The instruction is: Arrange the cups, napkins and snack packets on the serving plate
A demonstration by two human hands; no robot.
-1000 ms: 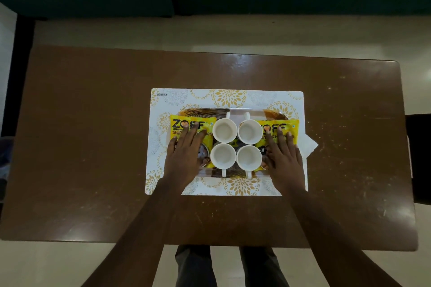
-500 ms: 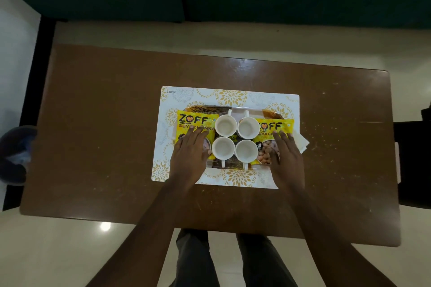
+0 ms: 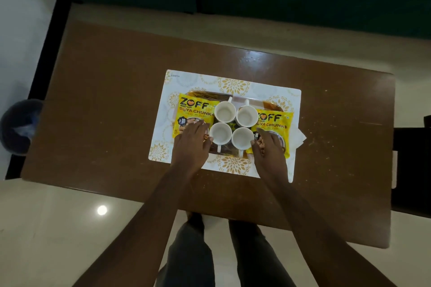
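White cups: count four; plain, empty, round mouths; set in a two-by-two block between the two hands; two handles point away from the person, two toward the person.
Yellow packets: count two; black "ZOFF" and "SOYA CHUNKS" lettering, face up; left packet lies under and beyond the left hand, right packet under and beyond the right hand, each just beside the cup block.
Napkin: count one visible; white; a corner shows past the right packet, outboard of the right hand.
Serving plate: count one; brown with golden streaks; mainly the far rim shows, beyond both hands; the cups stand on it, the packets cover its ends.
Left hand: fingers fairly straight, lying on the near part of the left packet; a ring on one finger, just beside the near-left cup.
Right hand: fingers bent at the knuckles over the near inner corner of the right packet, just beside the near-right cup; whether they pinch the packet cannot be told.
Placemat: count one; white with gold flower pattern; lies beneath the plate and both hands.
Table: brown wood; carries the placemat.
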